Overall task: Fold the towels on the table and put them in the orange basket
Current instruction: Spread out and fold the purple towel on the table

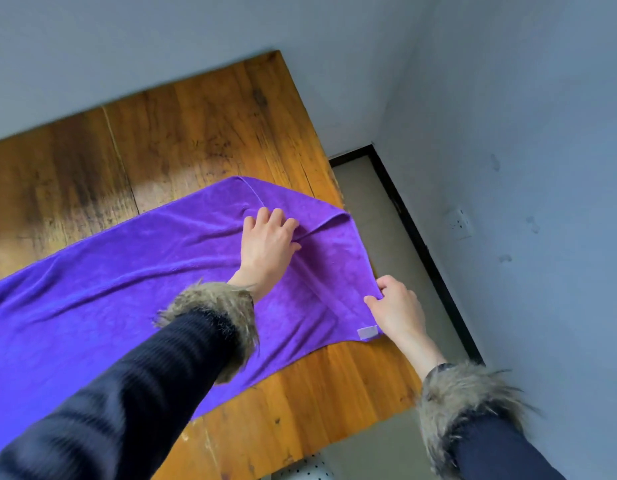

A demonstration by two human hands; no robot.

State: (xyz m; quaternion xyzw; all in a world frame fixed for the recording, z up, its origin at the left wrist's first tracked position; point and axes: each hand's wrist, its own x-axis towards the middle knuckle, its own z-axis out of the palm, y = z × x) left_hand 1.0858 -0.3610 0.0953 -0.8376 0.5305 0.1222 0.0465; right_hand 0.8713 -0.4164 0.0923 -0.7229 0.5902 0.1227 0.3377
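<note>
**Towel fold at table corner: slip and misalignment hazards**

Towel (127, 289) is spread flat across the wooden table (196, 126), running from the lower left of the view to the right-hand table edge, where its end is partly turned over into a diagonal crease. The orange basket is not shown in the view, so its position cannot be stated.

The left hand (267, 242) is laid on the towel near the crease, fingers bent and pressed into the fabric; whether cloth is pinched under the fingertips cannot be told. The right hand (397, 311) is closed on the towel's edge at the table's right side, the fabric being pinched between thumb and fingers just above the small label (367, 332).

Hazards judged from this position:

- The gripped edge lies at the very rim of the table. If the pinch is released early, the end is likely to be dragged off the rim toward the floor (369, 209) by its own weight.
- The crease is set at an angle to the towel's long sides. If the fold is carried over without the edges being squared, a skewed fold is likely.
- Wrinkles are visible along the towel's middle. If they are not smoothed, a lumpy bundle is likely.
- The fur cuffs (217, 306) hang close to the fabric and may snag or drag it.
</note>
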